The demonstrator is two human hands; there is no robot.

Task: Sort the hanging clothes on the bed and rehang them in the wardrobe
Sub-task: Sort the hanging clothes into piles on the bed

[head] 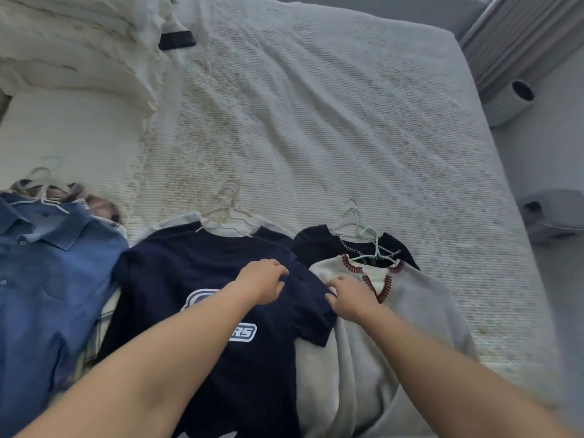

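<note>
Three piles of clothes on hangers lie side by side along the near edge of the bed (316,121), which is covered with a white textured bedspread.

On the left lies a blue collared shirt (47,279) with buttons, on top of other garments, with white hangers (44,184) sticking out above its collar. In the middle lies a navy T-shirt (196,273) with a white printed logo, over a white garment, its wire hangers (226,213) pointing toward the far side of the bed. On the right lies a cream sweater (410,311) with red stitching round its V-neck, partly over a black garment (319,245) with white stitching; their hangers (360,229) lie crossed above the neckline.

The left hand (264,279) rests on the upper right part of the navy T-shirt with fingers curled down onto the cloth; whether it pinches the fabric cannot be told. The right hand (350,295) lies where the T-shirt's sleeve meets the cream sweater, fingers bent and touching the fabric; its grip is likewise unclear.

Farther off, a dark flat object (177,40) lies beside the crumpled white duvet (72,49) and a pillow (63,131). To the right of the bed stands a ribbed white cylinder (508,102).
</note>
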